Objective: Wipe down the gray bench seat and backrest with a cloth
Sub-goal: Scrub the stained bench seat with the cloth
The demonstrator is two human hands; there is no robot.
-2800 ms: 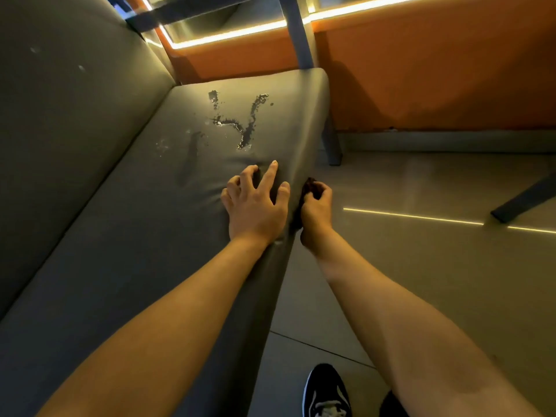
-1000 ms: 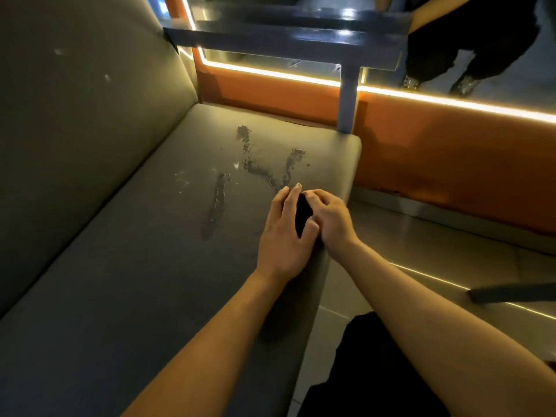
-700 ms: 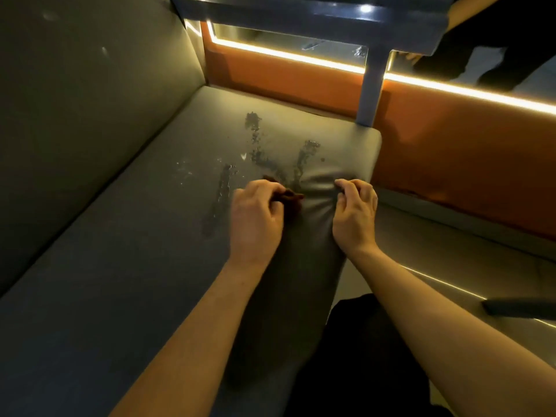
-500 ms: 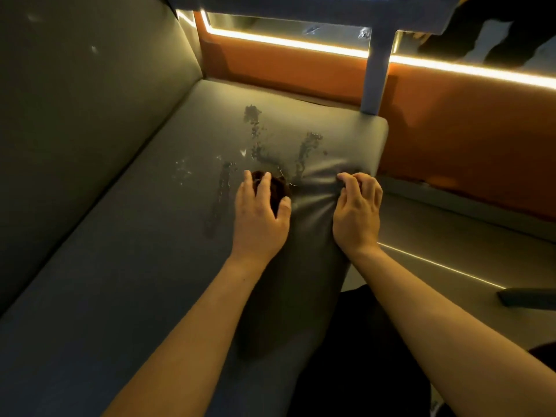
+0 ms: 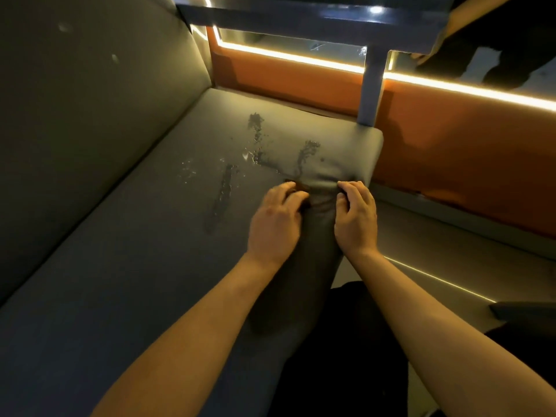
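Two hands: left hand (image 5: 275, 218) clutches dark cloth (image 5: 298, 188), right hand (image 5: 356, 215) grips bench seat (image 5: 135, 251).
Stroke: best swept firmly toward spill streaks (image 5: 301, 159) at 12 o'clock.

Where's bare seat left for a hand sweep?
Widest bare patch: near seat, between backrest and left forearm. A smaller one: far corner beside the post. Crowded: front edge, where left hand with the cloth and right hand sit just short of the spill stains.
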